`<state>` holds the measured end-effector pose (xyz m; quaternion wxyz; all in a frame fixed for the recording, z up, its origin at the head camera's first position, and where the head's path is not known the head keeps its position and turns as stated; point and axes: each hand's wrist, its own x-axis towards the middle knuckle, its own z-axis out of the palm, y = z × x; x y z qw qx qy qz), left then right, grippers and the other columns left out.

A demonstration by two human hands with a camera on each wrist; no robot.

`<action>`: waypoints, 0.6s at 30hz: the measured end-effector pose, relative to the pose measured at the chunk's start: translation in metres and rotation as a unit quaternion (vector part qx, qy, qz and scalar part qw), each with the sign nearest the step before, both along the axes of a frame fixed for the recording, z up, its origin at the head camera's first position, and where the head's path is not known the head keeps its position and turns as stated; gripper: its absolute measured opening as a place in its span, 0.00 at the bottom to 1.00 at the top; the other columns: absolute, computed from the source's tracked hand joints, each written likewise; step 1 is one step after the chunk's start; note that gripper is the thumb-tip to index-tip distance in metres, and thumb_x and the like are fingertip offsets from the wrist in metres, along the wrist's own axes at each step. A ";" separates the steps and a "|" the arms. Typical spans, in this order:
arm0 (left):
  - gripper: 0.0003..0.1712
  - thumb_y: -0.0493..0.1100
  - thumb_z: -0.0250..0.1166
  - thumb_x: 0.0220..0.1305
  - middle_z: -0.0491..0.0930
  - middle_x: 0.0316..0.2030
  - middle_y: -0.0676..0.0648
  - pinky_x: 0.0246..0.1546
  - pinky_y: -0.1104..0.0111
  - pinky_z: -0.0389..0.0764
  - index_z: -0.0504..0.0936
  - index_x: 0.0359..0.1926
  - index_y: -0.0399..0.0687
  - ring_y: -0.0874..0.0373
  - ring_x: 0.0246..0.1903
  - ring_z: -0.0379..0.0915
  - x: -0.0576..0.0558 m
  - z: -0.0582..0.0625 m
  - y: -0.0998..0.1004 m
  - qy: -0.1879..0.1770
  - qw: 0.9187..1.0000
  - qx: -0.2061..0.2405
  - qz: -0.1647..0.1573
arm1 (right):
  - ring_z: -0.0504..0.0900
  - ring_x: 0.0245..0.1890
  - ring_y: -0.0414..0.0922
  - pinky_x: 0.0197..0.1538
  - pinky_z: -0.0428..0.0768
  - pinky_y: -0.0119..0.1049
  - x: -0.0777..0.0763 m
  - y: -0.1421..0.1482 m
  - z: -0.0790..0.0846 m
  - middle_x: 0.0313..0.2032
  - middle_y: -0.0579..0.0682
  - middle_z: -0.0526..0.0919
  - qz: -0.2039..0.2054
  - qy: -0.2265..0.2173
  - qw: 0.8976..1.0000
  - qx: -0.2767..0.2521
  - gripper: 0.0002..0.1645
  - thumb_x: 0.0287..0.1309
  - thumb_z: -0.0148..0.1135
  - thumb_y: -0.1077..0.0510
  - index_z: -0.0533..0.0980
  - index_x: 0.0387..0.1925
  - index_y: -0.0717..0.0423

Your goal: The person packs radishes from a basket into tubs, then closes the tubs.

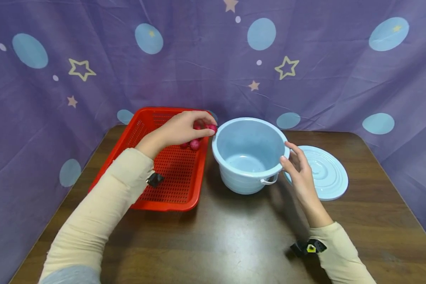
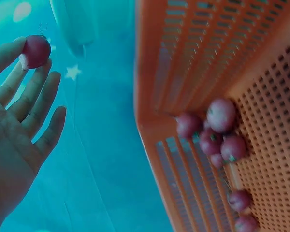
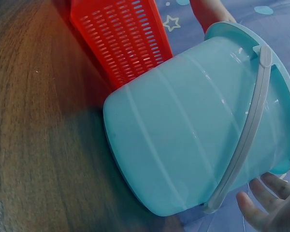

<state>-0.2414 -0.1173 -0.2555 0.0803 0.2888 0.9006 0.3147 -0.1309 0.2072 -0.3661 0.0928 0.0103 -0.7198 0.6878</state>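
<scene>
Between the thumb and fingertips of my left hand [image 1: 184,128] is a small red radish [image 2: 37,51], held just left of the bucket's rim in the head view. More radishes [image 1: 195,144] lie below that hand, in the far right corner of the red plastic basket [image 1: 198,185]. A light blue bucket [image 1: 245,179] stands upright, with only a few small specks visible on its inside bottom. My right hand [image 1: 299,173] holds its right rim, thumb and fingers at the edge. The right wrist view shows the bucket's side and its lowered handle [image 3: 246,137].
A round light blue lid [image 1: 328,173] lies flat on the wooden table [image 1: 220,244], right of the bucket. Behind the table hangs a purple curtain [image 1: 206,51] with stars and ovals. The basket stands close to the bucket's left side.
</scene>
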 end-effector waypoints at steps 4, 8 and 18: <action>0.14 0.54 0.69 0.63 0.80 0.44 0.60 0.43 0.65 0.77 0.82 0.48 0.63 0.61 0.41 0.75 0.004 0.001 0.015 0.012 0.999 -0.024 -0.027 | 0.69 0.62 0.53 0.49 0.75 0.27 0.000 0.000 -0.001 0.67 0.62 0.67 0.001 0.002 1.000 -0.005 0.29 0.71 0.55 0.56 0.64 0.71 0.51; 0.14 0.54 0.70 0.62 0.80 0.43 0.61 0.46 0.65 0.75 0.82 0.48 0.63 0.61 0.44 0.74 0.006 0.001 0.028 0.039 0.997 -0.050 -0.052 | 0.71 0.61 0.52 0.49 0.76 0.27 0.000 0.000 -0.003 0.66 0.62 0.68 0.000 0.006 1.000 -0.009 0.29 0.71 0.56 0.57 0.64 0.70 0.51; 0.14 0.56 0.68 0.63 0.80 0.42 0.63 0.43 0.64 0.74 0.83 0.49 0.64 0.64 0.44 0.74 0.005 -0.006 0.049 0.079 0.987 -0.114 -0.086 | 0.72 0.59 0.53 0.49 0.76 0.28 -0.002 0.001 -0.004 0.65 0.63 0.69 -0.003 0.013 1.000 -0.013 0.29 0.70 0.55 0.58 0.64 0.70 0.53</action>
